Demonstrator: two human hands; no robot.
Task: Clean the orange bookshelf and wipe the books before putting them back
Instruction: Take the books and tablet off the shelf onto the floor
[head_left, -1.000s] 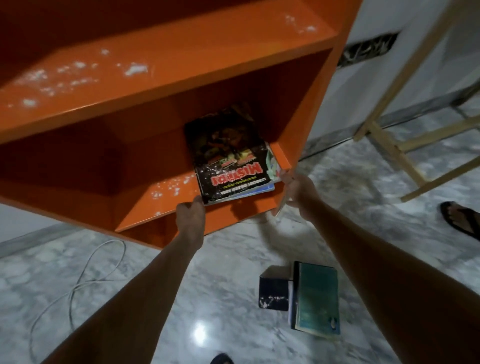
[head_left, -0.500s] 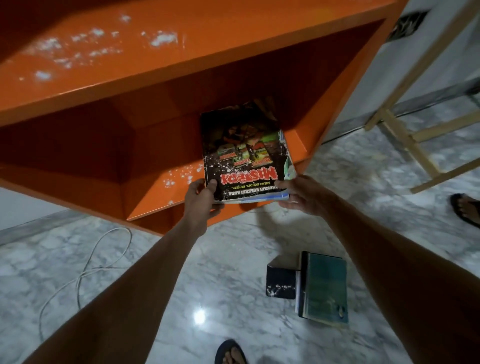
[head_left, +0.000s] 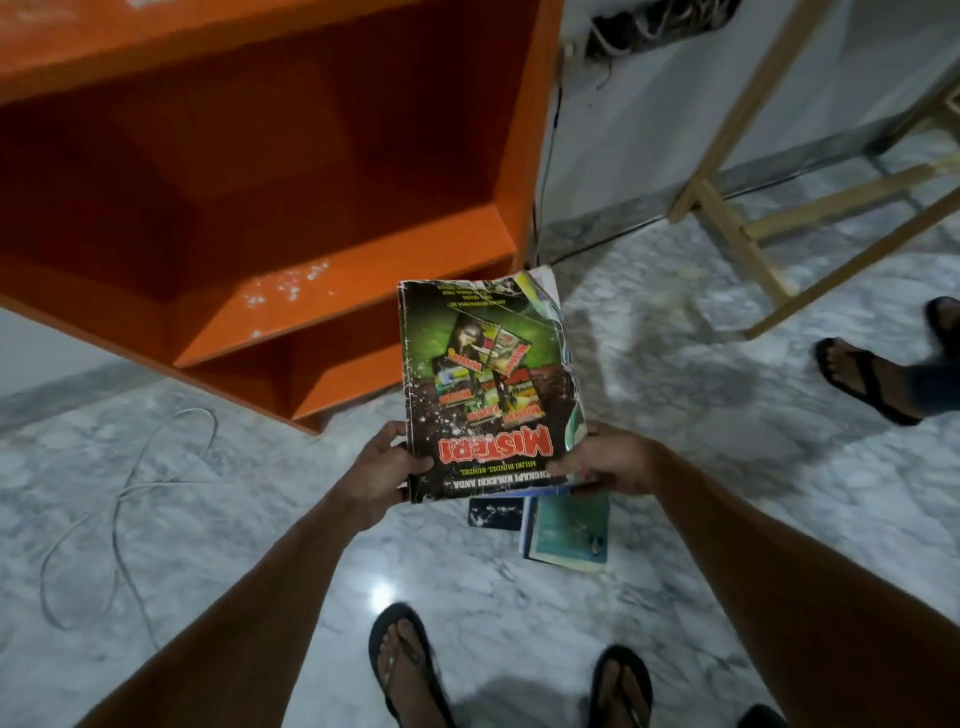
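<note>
Fingers of the left hand (head_left: 382, 467) and right hand (head_left: 608, 460) curl round the near corners of the dusty Misteri magazine (head_left: 483, 374), holding it flat over the marble floor (head_left: 701, 415), clear of the orange bookshelf (head_left: 337, 291), presumably for wiping.

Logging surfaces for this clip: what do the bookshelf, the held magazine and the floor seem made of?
Bookshelf: probably painted board, smooth orange coat. Magazine: glossy paper, torn edges, white specks. Floor: polished marble-like stone or tile, grey veins, light glare.
</note>
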